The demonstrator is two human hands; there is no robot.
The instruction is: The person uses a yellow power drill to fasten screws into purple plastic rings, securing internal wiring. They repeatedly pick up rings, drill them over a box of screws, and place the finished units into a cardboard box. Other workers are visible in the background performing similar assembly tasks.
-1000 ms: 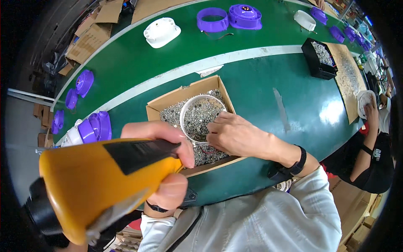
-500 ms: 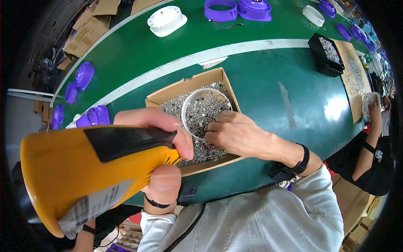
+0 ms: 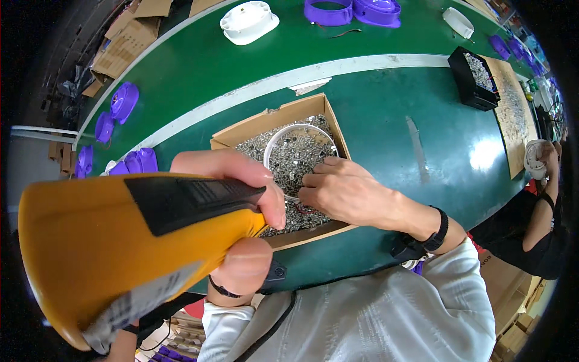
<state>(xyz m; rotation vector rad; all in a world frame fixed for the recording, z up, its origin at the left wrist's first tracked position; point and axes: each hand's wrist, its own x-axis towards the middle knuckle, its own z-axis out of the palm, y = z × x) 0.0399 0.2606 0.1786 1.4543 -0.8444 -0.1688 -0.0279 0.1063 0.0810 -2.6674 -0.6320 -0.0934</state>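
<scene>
My left hand is wrapped round the narrow part of a yellow-and-black power tool, whose exact kind I cannot tell. The tool fills the lower left, close to the camera. A cardboard box full of small silvery screws lies in front of me. Within it sits a round white rim with more screws inside. My right hand reaches over the near right side of this rim, fingers bent together and down into the screws. Its fingertips are hidden, so whatever they pinch does not show.
Beyond the white strip, a green surface holds a white housing and several purple housings. A black bin of small metal parts stands right, beside a wooden board. Another person's hand holds a white part at far right.
The whole view has shifted slightly. The yellow tool sits a little further left and nearer in the picture. My right hand stays at the white rim with its fingers among the screws.
</scene>
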